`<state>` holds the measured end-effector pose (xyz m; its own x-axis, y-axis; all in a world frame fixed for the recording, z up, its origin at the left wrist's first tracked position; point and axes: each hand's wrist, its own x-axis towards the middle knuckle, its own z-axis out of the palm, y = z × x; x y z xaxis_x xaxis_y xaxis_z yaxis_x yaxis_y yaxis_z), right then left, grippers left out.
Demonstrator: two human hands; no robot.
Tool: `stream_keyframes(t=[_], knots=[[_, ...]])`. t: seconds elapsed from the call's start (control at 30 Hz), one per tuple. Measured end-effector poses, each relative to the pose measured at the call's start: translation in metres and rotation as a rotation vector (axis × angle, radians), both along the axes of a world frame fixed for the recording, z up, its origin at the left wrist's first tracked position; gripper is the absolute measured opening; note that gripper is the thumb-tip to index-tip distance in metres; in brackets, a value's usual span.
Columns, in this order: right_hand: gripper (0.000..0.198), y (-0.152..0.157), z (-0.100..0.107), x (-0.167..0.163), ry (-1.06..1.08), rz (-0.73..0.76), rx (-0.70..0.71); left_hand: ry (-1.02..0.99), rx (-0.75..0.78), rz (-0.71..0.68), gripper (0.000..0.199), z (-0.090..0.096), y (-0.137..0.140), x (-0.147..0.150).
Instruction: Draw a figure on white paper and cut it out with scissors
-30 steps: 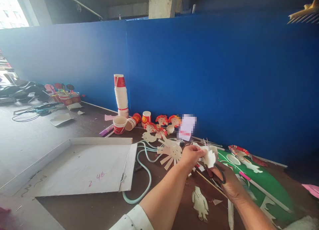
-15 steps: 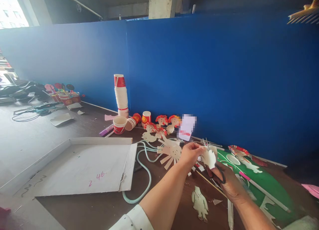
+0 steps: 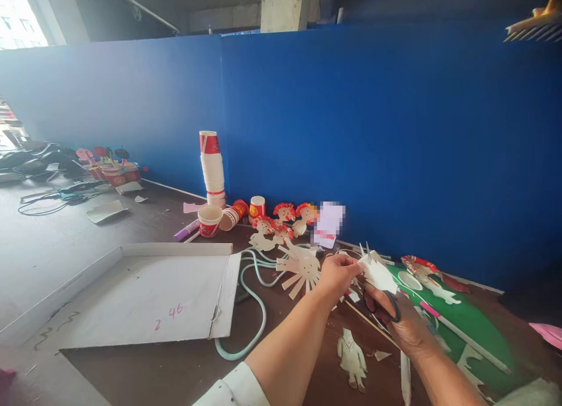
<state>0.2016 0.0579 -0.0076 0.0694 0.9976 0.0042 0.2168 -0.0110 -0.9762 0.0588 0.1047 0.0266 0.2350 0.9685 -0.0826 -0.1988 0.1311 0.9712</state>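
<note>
My left hand pinches the left edge of a piece of white paper. My right hand grips a pair of scissors by its dark handles. The metal blades point up and away, stand slightly apart, and show above the paper's upper edge; the paper hides part of them. Left of my left hand lies a paper cutout with a face and radiating strips. A paper figure cutout rests on the table below my hands.
A white cardboard tray sits at left, with a pale green cable beside it. Paper cups are stacked against the blue partition. Red-fringed paper figures stand near a pixelated card. A green sheet and a pink-capped marker lie right.
The white paper has turned between my hands and now extends further right, showing a broader face. Both hands have shifted slightly right. My left hand still holds the paper, my right the scissors.
</note>
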Motion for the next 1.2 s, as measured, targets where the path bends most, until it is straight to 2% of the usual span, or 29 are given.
stream_keyframes(t=[0.37,0.7,0.97,1.2], knots=[[0.038,-0.0025,0.0070,-0.0039,0.038,-0.005,-0.012,0.001,-0.028,-0.002,0.013,0.0013,-0.0006,0.0012],[0.036,-0.0014,0.0029,-0.0003,-0.022,-0.025,-0.021,0.013,-0.052,0.012,0.015,0.0040,-0.0020,-0.0002],[0.034,0.0008,-0.0003,0.0047,-0.043,-0.012,-0.019,0.003,-0.052,0.007,0.014,-0.0018,0.0011,0.0015],[0.041,-0.0022,0.0070,-0.0018,-0.122,-0.034,0.002,-0.006,-0.039,-0.001,0.014,-0.0035,0.0023,0.0021]])
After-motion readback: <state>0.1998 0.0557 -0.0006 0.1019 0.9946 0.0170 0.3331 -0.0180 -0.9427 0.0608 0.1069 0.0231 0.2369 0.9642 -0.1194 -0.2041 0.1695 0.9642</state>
